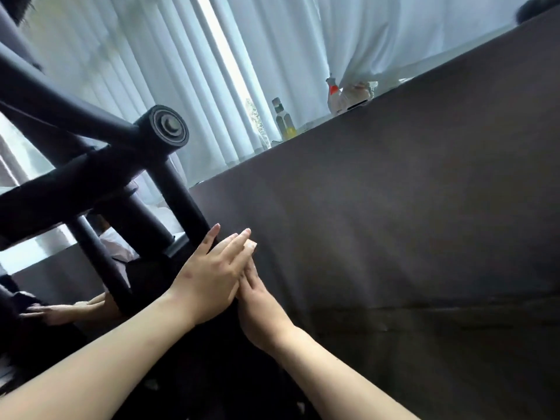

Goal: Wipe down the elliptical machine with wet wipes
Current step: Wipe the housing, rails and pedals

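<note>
Black metal tubes of the elliptical machine point(75, 189) are seen across the nine o'clock side, joined at one round hub point(166, 126). Two hands are counted at the centre. The left hand point(212, 268) is laid flat, fingers straight, over the lower end of the tube that runs down from the hub, its grip released. It is probably pressed there so that the tube can be rubbed along its length. The right hand point(260, 307) is tucked just beside it at five o'clock. Its fingertips are hidden behind the left palm, so it cannot be told whether its grip is clenched or released. One wet wipe point(251, 244) is counted, judged from a small pale patch glimpsed at the left fingertips, though too little shows to be sure. One clear bottle point(283, 118) is stood at one o'clock from the hands, well apart, before pale curtains point(151, 56).
</note>
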